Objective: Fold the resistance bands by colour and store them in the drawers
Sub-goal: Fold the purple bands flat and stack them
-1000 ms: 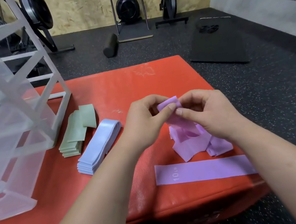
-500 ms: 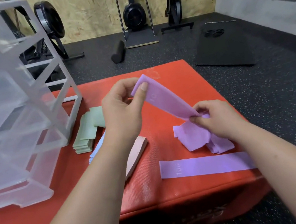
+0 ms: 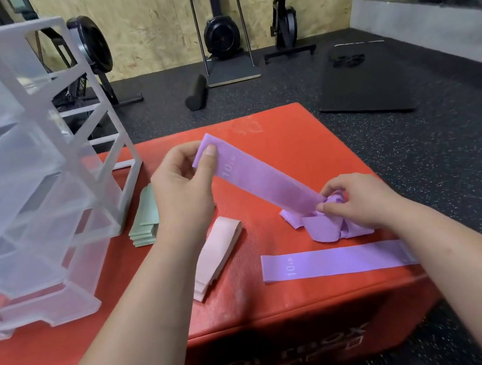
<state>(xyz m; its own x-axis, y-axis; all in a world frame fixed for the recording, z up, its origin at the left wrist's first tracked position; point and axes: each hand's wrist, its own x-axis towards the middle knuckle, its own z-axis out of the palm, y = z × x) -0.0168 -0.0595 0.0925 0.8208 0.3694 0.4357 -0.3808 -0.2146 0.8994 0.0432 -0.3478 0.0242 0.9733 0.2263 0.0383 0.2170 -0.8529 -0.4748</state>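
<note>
A: Head view: the left hand (image 3: 181, 185) is pinching the band (image 3: 265, 181) by its top end at 11 o'clock, thumb on top. The right hand (image 3: 359, 201) is pinching its lower end at 3 o'clock, over the pile (image 3: 325, 227).
B: Risk?
A: The right hand is probably catching pile loops too, so lifting could be dragging a tangle off the box (image 3: 299, 299).
</note>
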